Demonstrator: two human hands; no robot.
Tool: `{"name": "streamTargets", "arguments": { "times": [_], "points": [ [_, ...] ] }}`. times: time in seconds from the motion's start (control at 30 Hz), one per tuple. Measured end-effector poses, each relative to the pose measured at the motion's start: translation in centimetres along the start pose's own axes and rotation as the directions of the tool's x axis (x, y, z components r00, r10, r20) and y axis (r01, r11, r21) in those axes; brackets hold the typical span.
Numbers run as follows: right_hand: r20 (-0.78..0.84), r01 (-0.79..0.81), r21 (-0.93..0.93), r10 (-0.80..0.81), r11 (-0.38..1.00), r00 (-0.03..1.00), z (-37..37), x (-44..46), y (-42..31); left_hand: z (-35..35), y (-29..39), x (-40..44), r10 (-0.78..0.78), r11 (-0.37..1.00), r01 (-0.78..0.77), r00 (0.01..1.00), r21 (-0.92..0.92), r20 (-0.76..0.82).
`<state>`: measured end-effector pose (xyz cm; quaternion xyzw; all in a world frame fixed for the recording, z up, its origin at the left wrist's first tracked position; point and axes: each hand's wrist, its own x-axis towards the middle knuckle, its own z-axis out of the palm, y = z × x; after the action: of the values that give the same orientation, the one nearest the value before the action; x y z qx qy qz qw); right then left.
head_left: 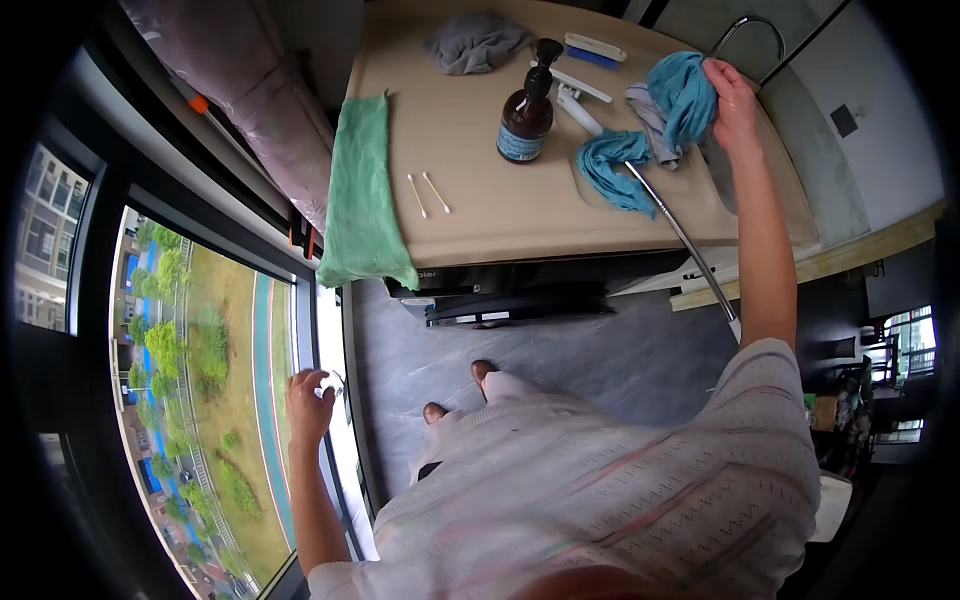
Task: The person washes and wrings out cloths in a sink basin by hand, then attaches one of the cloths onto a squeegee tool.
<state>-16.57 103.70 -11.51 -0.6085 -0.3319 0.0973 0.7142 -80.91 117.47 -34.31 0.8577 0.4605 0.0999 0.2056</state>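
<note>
My right hand [735,105] is closed on a blue cloth [686,98] at the far right of the beige countertop. Beside that cloth lies a grey rag [655,130]. A second blue cloth [612,170] is bunched on the counter, with the end of a metal pole [690,245] against it. Low on the left, by the window sill, my left hand [308,405] pinches a small whitish, shiny thing [328,384]; its kind is too small to make out.
On the countertop [455,215] stand or lie a brown pump bottle [525,115], two cotton swabs [430,194], a white squeegee-like tool [580,108], a blue-bristled brush [596,50], a grey cloth [478,42] and a green cloth [362,195]. A curved faucet [752,25] rises at the right.
</note>
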Motion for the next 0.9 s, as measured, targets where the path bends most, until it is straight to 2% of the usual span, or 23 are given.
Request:
{"name": "streamTargets", "arguments": {
  "times": [0.1, 0.17, 0.23, 0.3, 0.37, 0.47, 0.5, 0.57, 0.6, 0.7, 0.73, 0.83, 0.9],
  "points": [
    [0.108, -0.164, 0.214, 0.143, 0.963, 0.984, 2.0, -2.3, -2.6, -2.3, 7.9, 4.6, 0.261, 0.957, -0.27, 0.961, -0.103, -0.096],
    [0.269, -0.286, 0.319, 0.203, 0.903, 0.941, 4.4, -5.9, -4.5, -4.9, 14.7, 6.3, 0.241, 0.915, -0.223, 0.971, -0.337, 0.011],
    [0.395, -0.311, 0.358, 0.16, 0.88, 0.905, 8.0, -10.8, -5.5, -5.3, 18.9, 8.1, 0.427, 0.772, -0.352, 0.904, -0.53, 0.021],
    [0.574, -0.455, 0.394, 0.173, 0.799, 0.8, 11.0, -14.6, -4.4, -5.1, 23.1, 9.3, 0.436, 0.461, -0.019, 0.875, -0.887, 0.209],
    [0.719, -0.558, 0.319, 0.188, 0.766, 0.669, 13.3, -17.5, -3.1, -3.8, 25.7, 10.0, 0.485, -0.011, 0.253, 0.848, -0.968, 0.216],
    [0.771, -0.572, 0.183, 0.244, 0.8, 0.588, 14.7, -19.0, -1.2, -5.1, 26.2, 9.5, 0.244, -0.074, 0.199, 0.954, -0.977, 0.176],
    [0.772, -0.547, 0.119, 0.27, 0.828, 0.576, 14.7, -18.9, -0.8, -5.3, 25.5, 9.0, 0.193, -0.009, 0.163, 0.968, -0.987, 0.158],
    [0.755, -0.446, 0.125, 0.207, 0.886, 0.623, 15.3, -18.9, 0.2, -5.8, 23.9, 7.9, 0.096, 0.13, 0.101, 0.989, -0.986, 0.114],
    [0.745, -0.391, 0.131, 0.17, 0.911, 0.645, 15.9, -19.1, 0.5, -5.8, 23.6, 7.2, 0.043, 0.135, 0.078, 0.995, -0.988, 0.085],
    [0.717, -0.504, 0.263, 0.182, 0.822, 0.672, 19.1, -19.5, 0.3, -6.9, 20.1, 5.1, 0.089, 0.318, 0.185, 0.97, -0.93, 0.224],
    [0.73, -0.535, 0.281, 0.185, 0.797, 0.659, 19.9, -19.6, 0.5, -8.4, 20.2, 4.4, 0.019, 0.242, 0.198, 0.978, -0.95, 0.209],
    [0.805, -0.648, 0.276, 0.198, 0.71, 0.56, 22.6, -20.4, 0.3, -9.8, 16.8, 2.3, -0.163, 0.172, 0.081, 0.985, -0.982, 0.052],
    [0.834, -0.651, 0.177, 0.238, 0.738, 0.497, 24.4, -21.4, 0.7, -10.2, 15.3, 1.2, -0.191, 0.161, 0.001, 0.981, -0.987, -0.031]
  ]
}}
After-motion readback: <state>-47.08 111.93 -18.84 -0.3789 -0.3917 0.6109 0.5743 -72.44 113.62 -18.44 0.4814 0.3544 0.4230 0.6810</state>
